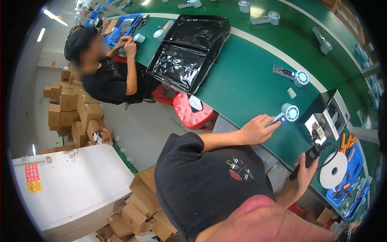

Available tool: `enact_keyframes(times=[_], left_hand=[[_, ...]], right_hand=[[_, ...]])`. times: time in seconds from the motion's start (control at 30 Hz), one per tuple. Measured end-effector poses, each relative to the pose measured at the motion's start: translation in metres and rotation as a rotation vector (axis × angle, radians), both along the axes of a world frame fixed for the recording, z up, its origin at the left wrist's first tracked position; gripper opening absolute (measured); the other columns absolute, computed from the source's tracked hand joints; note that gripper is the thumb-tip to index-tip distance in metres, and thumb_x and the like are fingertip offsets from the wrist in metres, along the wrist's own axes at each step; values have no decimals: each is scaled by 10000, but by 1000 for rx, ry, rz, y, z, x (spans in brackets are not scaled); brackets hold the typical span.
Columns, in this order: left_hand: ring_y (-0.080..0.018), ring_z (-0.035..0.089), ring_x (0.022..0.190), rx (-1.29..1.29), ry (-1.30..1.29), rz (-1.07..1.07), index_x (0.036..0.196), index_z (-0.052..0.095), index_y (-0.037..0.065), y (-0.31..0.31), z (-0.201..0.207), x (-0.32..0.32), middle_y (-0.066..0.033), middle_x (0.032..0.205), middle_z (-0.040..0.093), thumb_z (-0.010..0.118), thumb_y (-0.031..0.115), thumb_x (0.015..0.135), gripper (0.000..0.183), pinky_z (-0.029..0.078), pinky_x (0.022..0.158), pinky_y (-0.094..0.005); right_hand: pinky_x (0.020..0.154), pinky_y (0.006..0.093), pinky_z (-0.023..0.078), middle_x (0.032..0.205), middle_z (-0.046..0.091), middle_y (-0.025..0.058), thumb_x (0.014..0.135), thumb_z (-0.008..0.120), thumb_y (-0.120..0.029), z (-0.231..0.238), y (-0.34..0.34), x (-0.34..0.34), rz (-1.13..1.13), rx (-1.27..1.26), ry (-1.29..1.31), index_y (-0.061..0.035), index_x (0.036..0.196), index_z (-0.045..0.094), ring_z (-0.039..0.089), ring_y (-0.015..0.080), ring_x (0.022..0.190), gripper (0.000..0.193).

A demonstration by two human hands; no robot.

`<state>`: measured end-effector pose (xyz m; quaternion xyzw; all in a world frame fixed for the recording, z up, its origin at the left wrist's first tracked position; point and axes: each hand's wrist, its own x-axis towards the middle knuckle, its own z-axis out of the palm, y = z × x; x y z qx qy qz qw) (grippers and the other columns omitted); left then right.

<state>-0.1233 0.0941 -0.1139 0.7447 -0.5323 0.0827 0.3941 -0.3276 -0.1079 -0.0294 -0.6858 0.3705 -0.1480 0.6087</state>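
My left hand (258,129) rests over the green worktop, its fingers closed on the handle of a small light-blue handheld fan (290,112). The fan's round slotted head points away from me, and part of the handle is covered by my fingers. In my right hand (308,171) is a black electric screwdriver (313,155), gripped near the table edge. Its tip is close to a black and silver screw feeder (328,117). Farther up the bench lies another fan (300,78) with its handle open and inner parts showing, and a small pale block (291,93) sits between the two fans.
A black plastic-lined tray (181,60) takes up the bench to the left, beside a seated co-worker (105,76). Right of me are a white reel (333,170) and a blue parts bin (354,163). A conveyor (290,38) carries more fans. A red stool (193,112) stands below.
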Motion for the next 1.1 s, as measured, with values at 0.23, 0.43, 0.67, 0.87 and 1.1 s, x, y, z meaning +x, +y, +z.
enact_keyframes(times=[0.23,0.43,0.67,0.87,1.1], left_hand=[[-342,672,951,-20,-18,-5,1348,669,25,0,-3,1,-222,1174,677,743,81,834,523,576,842,-441],[-347,666,985,22,-38,-17,1363,661,23,3,-6,0,-227,1207,667,722,127,850,526,550,879,-450],[-332,666,943,-13,-41,-10,1343,672,31,3,-1,0,-218,1159,677,738,93,840,511,565,833,-435],[-328,663,918,-45,-11,11,1337,683,43,1,-3,0,-201,1142,674,748,76,826,516,565,812,-426],[-334,659,910,-32,5,8,1344,685,64,2,-5,0,-188,1147,655,762,76,815,535,558,803,-438]], right_hand=[[556,247,461,898,632,36,1006,787,-168,4,10,60,36,-147,-75,-5,1354,582,577,92,624,435],[544,248,460,871,644,22,1004,793,-225,16,16,82,117,-184,-5,-2,1298,605,570,87,608,414],[554,249,474,852,651,27,1016,780,-276,15,9,97,97,-279,6,-18,1293,613,579,90,613,414],[569,233,479,822,650,22,1090,674,-254,-1,-15,98,111,-196,-46,-38,1227,629,598,70,638,259],[567,233,473,809,652,17,1094,666,-261,-2,-17,103,11,-217,-65,-38,1170,648,595,73,636,237]])
